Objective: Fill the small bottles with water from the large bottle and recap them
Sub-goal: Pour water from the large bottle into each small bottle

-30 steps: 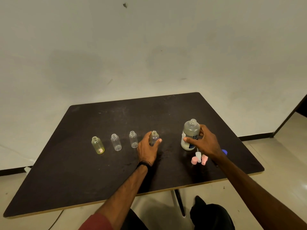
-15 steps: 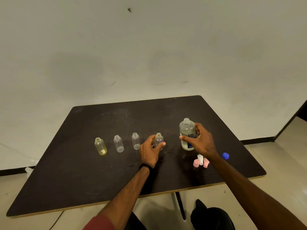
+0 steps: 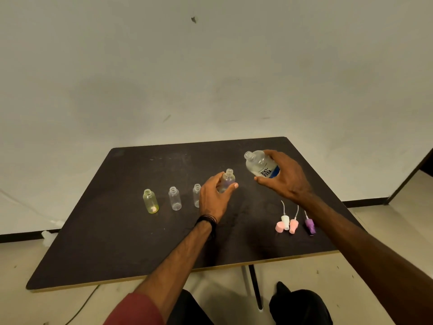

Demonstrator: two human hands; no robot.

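Near the table's [image 3: 117, 242] right front edge lie spray caps [image 3: 294, 225]. Left hand [image 3: 214, 198], fingers wrapped round an uncapped small bottle [image 3: 227, 180], half hides a neighbouring bottle [image 3: 196, 194]. Right hand [image 3: 284, 177] clasps the tilted large bottle [image 3: 257, 163], base hidden.
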